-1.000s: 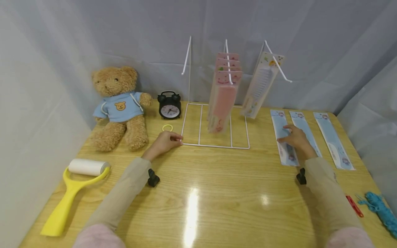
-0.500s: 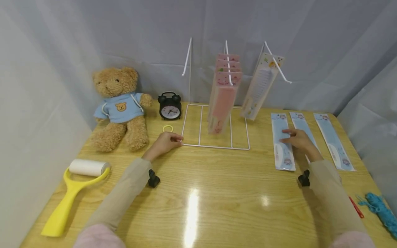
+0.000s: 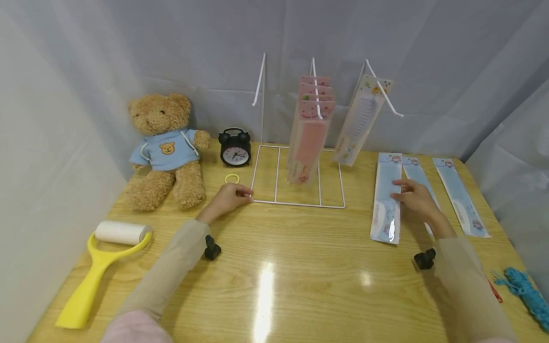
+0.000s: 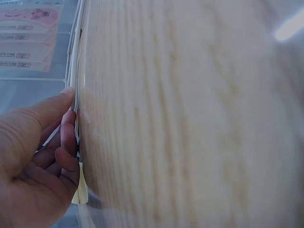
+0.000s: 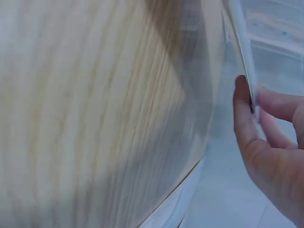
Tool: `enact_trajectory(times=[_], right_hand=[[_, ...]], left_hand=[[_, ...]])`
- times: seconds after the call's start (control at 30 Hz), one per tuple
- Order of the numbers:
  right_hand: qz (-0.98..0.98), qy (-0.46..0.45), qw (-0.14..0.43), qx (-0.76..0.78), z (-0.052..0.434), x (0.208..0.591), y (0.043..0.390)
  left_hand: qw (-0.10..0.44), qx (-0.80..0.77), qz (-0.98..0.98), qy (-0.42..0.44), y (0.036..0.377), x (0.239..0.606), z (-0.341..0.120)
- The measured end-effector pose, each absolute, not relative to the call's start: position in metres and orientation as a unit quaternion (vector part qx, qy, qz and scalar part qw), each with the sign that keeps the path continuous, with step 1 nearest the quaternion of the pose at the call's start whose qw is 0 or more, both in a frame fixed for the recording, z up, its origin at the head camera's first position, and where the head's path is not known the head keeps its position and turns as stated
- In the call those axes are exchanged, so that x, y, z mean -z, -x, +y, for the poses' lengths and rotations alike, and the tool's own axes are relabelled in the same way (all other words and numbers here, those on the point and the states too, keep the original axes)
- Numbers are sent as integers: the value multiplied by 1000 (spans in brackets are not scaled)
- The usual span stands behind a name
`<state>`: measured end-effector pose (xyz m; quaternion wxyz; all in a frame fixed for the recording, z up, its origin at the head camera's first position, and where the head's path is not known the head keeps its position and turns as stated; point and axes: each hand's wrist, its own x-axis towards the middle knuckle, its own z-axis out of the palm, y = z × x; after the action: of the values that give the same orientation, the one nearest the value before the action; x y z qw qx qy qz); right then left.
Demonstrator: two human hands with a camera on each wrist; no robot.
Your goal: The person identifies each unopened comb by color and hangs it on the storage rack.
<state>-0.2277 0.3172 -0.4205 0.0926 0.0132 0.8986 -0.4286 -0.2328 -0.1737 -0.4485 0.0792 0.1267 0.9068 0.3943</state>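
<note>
Apparently pick-up step | my right hand [image 3: 418,200] pinches blue packet [image 3: 388,175], left hand [image 3: 226,197] white rack [image 3: 319,205] | next likely needs steadiness

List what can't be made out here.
Head: part of the red object, hidden by the right sleeve.
Head: the end of the blue yarn, cut off by the right edge.
Head: part of the middle blue packet, behind the right hand.
Left wrist: the ends of the pink comb packs, cut off by the left edge.
Right wrist: print on the held blue packet, blurred and edge-on.
</note>
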Motion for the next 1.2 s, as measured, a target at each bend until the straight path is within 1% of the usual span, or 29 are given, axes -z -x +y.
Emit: enact_trajectory(times=[0.23,0.33,0.5,0.57,0.67,0.77,0.87,1.0,1.2], right_hand=[[875,9,-15,484,307,414,211],[829,37,-54,556,301,412,203],[715,104,-98,684,286,404,189],[682,133,-112,710,279,400,184],[649,205,-129,721,270,395,179],[623,275,-132,721,263,391,174],[609,322,-135,712,257,384,171],[604,350,-154,699,250,374,169],[609,343,-169,695,243,364,168]], left_hand=[[83,-397,906,-122,234,450,-175],[85,-399,905,-120,234,450,-175],[84,-402,904,-122,233,450,-174],[81,-402,904,-125,233,450,-174],[75,-402,904,-129,233,450,-175],[73,-400,904,-130,234,449,-174],[72,-398,905,-131,235,449,-174],[75,-397,906,-130,235,449,-174],[88,-398,905,-120,233,448,-173]])
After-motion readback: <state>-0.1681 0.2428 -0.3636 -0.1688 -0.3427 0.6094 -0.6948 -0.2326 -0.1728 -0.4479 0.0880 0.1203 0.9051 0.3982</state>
